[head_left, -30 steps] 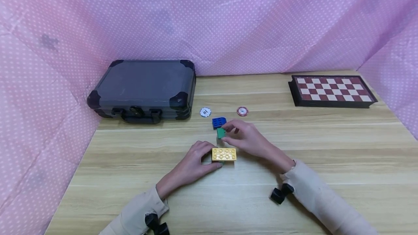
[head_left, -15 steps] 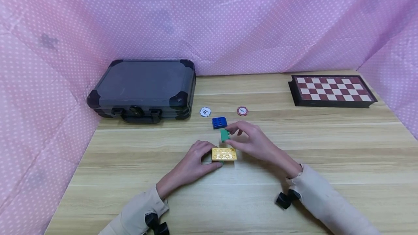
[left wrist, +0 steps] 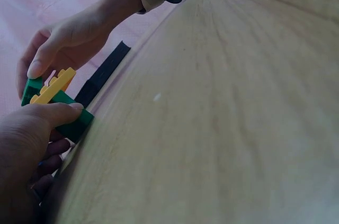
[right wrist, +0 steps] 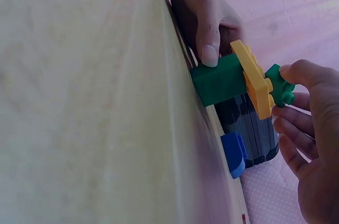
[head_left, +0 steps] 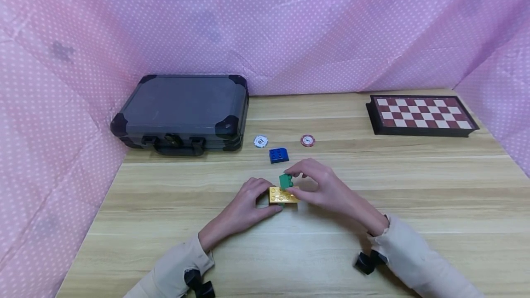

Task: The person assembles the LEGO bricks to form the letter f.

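Observation:
My left hand (head_left: 242, 208) grips a green building block (right wrist: 220, 79) that stands on the table. On top of this block lies a flat yellow brick (head_left: 277, 195) with studs facing up. Between thumb and fingers, my right hand (head_left: 325, 187) pinches a small green brick (head_left: 285, 181), its studs turned sideways to the right. That small brick is just over the yellow brick's far edge; whether they touch, I cannot tell. A blue brick (head_left: 279, 155) sits on the table beyond both hands.
A dark grey hard case (head_left: 182, 105) stands at the back left. Behind the blue brick lie a white poker chip (head_left: 260, 141) and a red one (head_left: 308, 140). At the back right is a folded chessboard (head_left: 422, 113). A pink dotted cloth (head_left: 290, 26) hangs behind the table.
My right hand has brought the small green brick from beside the blue brick toward me, over the yellow brick. It has also turned the brick slightly. My left hand has stayed put.

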Demonstrator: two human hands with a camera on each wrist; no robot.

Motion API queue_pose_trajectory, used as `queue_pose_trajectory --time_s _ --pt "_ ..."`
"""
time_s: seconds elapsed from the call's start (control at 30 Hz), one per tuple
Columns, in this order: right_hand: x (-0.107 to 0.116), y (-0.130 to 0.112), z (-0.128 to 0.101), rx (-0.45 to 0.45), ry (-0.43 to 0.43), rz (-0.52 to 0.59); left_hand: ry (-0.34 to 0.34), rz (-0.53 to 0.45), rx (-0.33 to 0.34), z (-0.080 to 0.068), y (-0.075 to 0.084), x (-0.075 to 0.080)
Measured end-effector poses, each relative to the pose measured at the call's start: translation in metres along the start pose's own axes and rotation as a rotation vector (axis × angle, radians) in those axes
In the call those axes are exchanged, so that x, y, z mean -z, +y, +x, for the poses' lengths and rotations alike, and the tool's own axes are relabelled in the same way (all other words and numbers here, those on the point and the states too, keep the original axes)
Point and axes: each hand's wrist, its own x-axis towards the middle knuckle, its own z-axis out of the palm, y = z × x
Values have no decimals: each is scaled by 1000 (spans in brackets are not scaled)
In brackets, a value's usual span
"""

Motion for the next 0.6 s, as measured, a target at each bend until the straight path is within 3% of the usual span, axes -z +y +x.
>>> queue_pose_trajectory --time_s 0.6 --pt "-5 -5 -5 19 -34 -34 19 0 -34 0 -2 -1"
